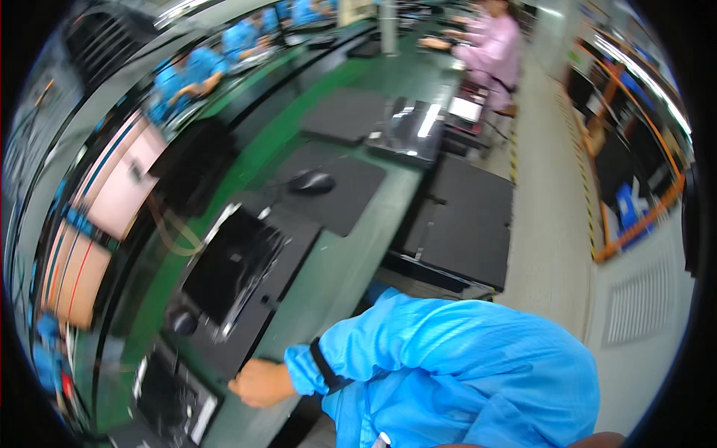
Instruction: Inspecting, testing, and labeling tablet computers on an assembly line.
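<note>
My right hand (261, 383) reaches in from the right in a blue sleeve with a black wrist strap. Its fingers are curled closed at the edge of a black mat (258, 340) on the green bench. Whatever the fingers hold, if anything, is hidden. On the mat lies a flat dark panel (235, 261) with shiny, film-like edges. A small rounded black object (183, 322) sits beside it. Close to my hand, toward the lower left, is another dark device (168, 399) with pale edges, blurred. My left hand is not in view.
Farther along the green bench (340, 276) lie a black mouse (312, 181) on a mat and a glossy black panel (411, 127). Dark flat boards (467, 220) stand by the aisle. A person in pink (489, 48) and several in blue work farther off. An orange-framed rack (635, 149) stands right.
</note>
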Motion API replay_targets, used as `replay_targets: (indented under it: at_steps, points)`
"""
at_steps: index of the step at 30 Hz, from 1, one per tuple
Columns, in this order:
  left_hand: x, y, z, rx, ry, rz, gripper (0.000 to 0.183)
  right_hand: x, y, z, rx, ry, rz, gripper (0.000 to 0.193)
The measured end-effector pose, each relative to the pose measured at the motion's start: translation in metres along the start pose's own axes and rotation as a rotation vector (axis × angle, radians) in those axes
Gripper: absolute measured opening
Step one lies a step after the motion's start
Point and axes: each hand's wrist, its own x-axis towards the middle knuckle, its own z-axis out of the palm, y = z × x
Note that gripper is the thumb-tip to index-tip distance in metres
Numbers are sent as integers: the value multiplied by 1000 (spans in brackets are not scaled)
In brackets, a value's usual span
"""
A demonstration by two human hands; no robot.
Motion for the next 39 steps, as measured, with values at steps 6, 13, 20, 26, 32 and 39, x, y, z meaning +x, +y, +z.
replay_targets:
  at_steps: [6, 13, 20, 26, 32, 39]
  points:
    - [-54, -13, -58, 251, -93, -361, 86, -5, 5, -11, -187, 70, 14, 24]
    - [-72, -24, -71, 102, 157, -431, 82, -1, -13, -19, -71, -78, 86, 31]
    - [-101, 195, -178, -992, -75, -394, 39, 15, -10, -87, 14, -184, -55, 34]
    - [-60, 342, -225, -861, -465, 708, 38, 116, 36, -84, -225, -16, -266, 24]
    - [14, 374, -114, -1564, -682, -491, 43, 167, 50, -8, -266, -48, -321, 27]
    - [3, 389, -101, -1856, -596, -866, 72, 175, 55, -2, -79, -111, -259, 19]
